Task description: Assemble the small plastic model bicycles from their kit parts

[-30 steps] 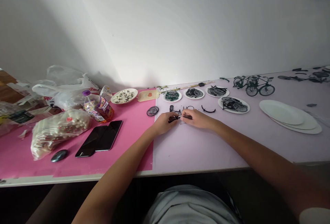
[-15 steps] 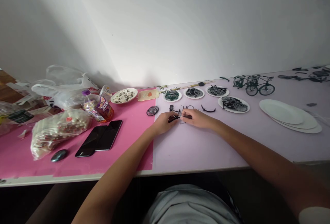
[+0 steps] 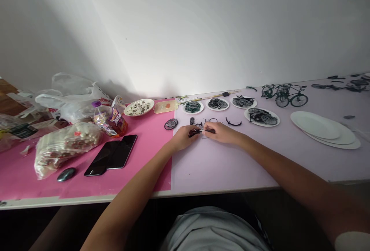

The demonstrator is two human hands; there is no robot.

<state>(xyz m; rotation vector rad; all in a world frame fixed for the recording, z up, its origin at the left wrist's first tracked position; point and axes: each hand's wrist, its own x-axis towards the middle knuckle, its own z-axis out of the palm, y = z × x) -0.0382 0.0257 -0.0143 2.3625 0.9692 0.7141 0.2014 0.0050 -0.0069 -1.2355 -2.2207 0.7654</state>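
Observation:
My left hand point(image 3: 185, 138) is closed, its fingertips pinching a small black bicycle part point(image 3: 195, 132) just above the pale table. My right hand point(image 3: 222, 132) meets it from the other side, closed on a small dark-handled tool point(image 3: 210, 131) whose thin light tip points at the part. Fingers cover much of both. Just beyond the hands lie a black toy bicycle piece point(image 3: 192, 121) and a thin ring-ended part point(image 3: 213, 120). A curved black strip point(image 3: 233, 122) rests to the right, and toy bicycle wheels point(image 3: 171, 124) lie to the left.
Plates of bicycle parts point(image 3: 262, 124) line the back, near assembled toy bicycles point(image 3: 291, 96). White plates point(image 3: 354, 143) overlap at right. To the left are phones point(image 3: 121, 153), a mouse point(image 3: 66, 174), a bagged bundle point(image 3: 63, 143), a bottle point(image 3: 111, 120) and a plate of small white pieces point(image 3: 127, 111).

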